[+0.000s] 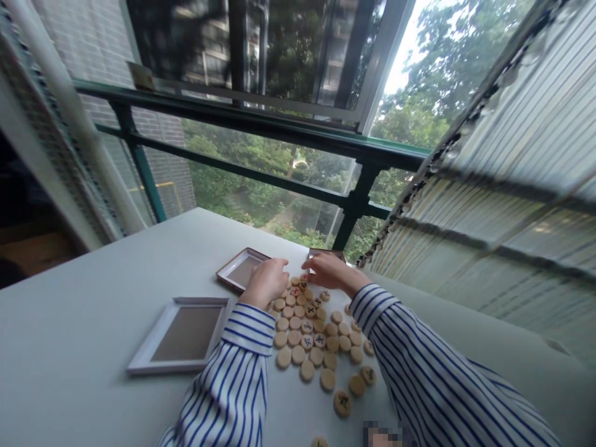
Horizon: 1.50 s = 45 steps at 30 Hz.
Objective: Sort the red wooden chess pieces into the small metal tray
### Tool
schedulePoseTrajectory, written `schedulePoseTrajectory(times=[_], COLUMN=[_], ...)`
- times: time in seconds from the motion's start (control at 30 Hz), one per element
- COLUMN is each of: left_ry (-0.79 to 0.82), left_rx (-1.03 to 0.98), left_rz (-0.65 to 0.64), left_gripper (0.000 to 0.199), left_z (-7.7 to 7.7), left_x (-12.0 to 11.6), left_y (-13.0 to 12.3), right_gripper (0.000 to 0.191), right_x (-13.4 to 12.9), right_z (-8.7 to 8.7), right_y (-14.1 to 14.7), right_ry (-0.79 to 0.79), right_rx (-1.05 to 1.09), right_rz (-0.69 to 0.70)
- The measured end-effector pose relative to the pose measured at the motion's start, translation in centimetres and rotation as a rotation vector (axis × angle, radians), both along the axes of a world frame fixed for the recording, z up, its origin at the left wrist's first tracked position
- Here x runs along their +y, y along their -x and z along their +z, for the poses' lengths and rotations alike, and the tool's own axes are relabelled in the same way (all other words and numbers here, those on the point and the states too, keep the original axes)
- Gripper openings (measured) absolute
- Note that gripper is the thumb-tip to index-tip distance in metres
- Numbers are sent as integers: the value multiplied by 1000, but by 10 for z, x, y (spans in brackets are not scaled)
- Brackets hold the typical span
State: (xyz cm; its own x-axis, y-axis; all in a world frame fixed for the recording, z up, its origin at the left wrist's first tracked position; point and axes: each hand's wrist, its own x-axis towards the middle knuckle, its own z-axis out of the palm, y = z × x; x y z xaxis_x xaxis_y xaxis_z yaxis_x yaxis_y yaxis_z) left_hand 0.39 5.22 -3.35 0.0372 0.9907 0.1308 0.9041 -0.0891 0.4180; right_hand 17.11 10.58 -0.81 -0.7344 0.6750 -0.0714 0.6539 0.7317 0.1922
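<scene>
Many round wooden Chinese chess pieces (295, 323) lie spread on a white table (93, 310). Most show a blank face; several carry black characters, and a few near my hands carry red ones. My left hand (267, 279) is at the far left edge of the spread, its fingers bent but apart, with no held piece visible. Opposite it, my right hand (328, 272) reaches over the far pieces, fingers slightly spread toward the left. The undersides of both hands are hidden, so contact with pieces is unclear. One marked chess piece (342, 403) lies apart toward me.
An open box part (153, 332) with a white rim lies left of my left forearm. Another shallow tray (233, 264) stands behind my left hand, and a box edge (326, 253) shows behind my right. A green railing (261, 136) and window bound the far side; a curtain (512, 155) hangs right.
</scene>
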Motion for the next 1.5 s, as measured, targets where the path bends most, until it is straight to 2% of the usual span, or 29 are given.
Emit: schedulePoseTrajectory(times=[0.17,0.47,0.8,1.07,1.23,1.37,1.5], left_ry=[17,16,39,14,-32,-43,-72], left_rx=[-17,3,9,-3,-14,-11,-95], left_rz=[7,22,12,18,16,20,-2], left_gripper=[39,35,34,36,37,38,38], left_z=[0,2,4,4,2,3,5], left_x=[-1,-4,-5,-4,-2,-1,0], left_y=[0,-5,-5,-4,-4,-8,-12], right_gripper=[32,24,19,22,22,18,15], right_x=[6,3,-1,0,1,-7,-20], right_z=[-8,-4,-5,3,12,18,23], right_y=[9,11,9,5,-4,-14,-25], right_ry=[20,17,-22,-32,-32,-50,-45], right_rx=[-44,-118,-88,-10,122,213,286], right_rz=[-5,-14,9,17,-7,-28,-40])
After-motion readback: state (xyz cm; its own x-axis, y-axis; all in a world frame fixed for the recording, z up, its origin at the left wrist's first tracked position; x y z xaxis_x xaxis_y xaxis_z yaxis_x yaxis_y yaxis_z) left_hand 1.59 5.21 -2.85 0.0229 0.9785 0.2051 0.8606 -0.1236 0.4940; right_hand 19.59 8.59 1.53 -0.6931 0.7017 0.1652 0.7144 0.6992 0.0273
